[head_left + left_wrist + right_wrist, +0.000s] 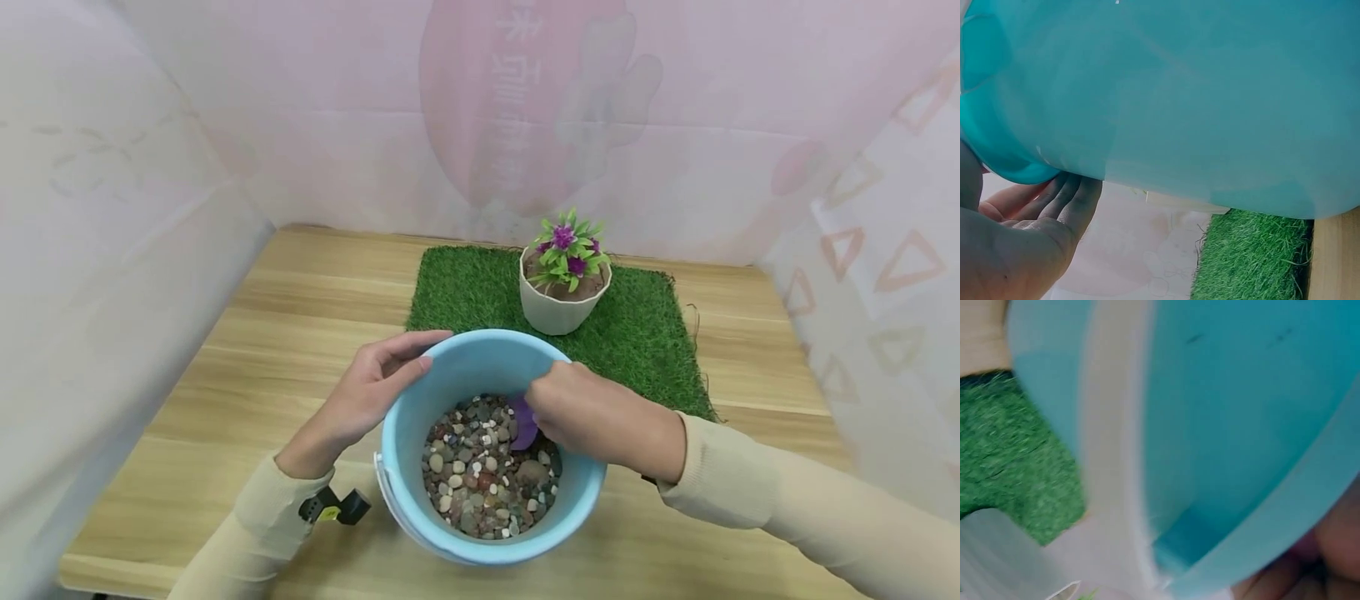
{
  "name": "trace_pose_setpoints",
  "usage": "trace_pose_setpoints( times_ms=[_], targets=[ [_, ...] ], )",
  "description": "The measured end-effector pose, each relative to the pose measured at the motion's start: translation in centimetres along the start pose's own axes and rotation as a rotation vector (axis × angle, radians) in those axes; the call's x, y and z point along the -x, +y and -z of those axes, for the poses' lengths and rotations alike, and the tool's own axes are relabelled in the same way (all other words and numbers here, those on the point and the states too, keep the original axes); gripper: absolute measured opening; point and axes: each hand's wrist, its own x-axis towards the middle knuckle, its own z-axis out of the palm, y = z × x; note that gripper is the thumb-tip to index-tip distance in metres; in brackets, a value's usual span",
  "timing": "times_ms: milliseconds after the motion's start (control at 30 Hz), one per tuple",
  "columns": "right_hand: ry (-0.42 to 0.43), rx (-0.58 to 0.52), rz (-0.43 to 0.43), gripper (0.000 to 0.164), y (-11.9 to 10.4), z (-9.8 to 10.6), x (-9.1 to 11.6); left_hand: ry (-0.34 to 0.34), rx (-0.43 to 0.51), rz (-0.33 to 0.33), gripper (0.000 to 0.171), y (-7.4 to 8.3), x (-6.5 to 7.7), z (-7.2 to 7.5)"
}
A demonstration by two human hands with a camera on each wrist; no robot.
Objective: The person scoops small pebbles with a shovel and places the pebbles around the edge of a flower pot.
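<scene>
A light blue bucket (pixel 408 500) stands on the table, its lower part filled with small mixed pebbles (pixel 468 479). My left hand (pixel 371 383) steadies it from the left, thumb at the rim and straight fingers (pixel 1079 203) along the outer wall. Reaching over the right side of the rim, my right hand (pixel 566 404) grips a purple scoop (pixel 524 423). The scoop's blade is down among the pebbles, and the fist covers its handle. In the right wrist view, only part of the right hand (pixel 1341 544) shows behind the rim.
Behind the bucket lies a green artificial grass mat (pixel 472 287). On it stands a white flowerpot (pixel 558 310) with a purple-flowered plant (pixel 564 250). The bucket's white handle (pixel 384 483) hangs at its left side. Fabric walls (pixel 337 125) enclose the wooden table (pixel 300 333).
</scene>
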Motion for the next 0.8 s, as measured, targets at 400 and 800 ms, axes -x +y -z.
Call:
trace_pose_setpoints(
  times_ms=[400, 800],
  targets=[
    [0.050, -0.019, -0.049, 0.033, -1.0, -0.6, -0.2, 0.016, 0.001, 0.017, 0.041, 0.0, 0.4, 0.1],
    [0.076, -0.027, 0.071, 0.032, -0.4, -1.0, -0.8, -0.003, 0.010, -0.012, 0.040, -0.2, 0.4, 0.3]
  ],
)
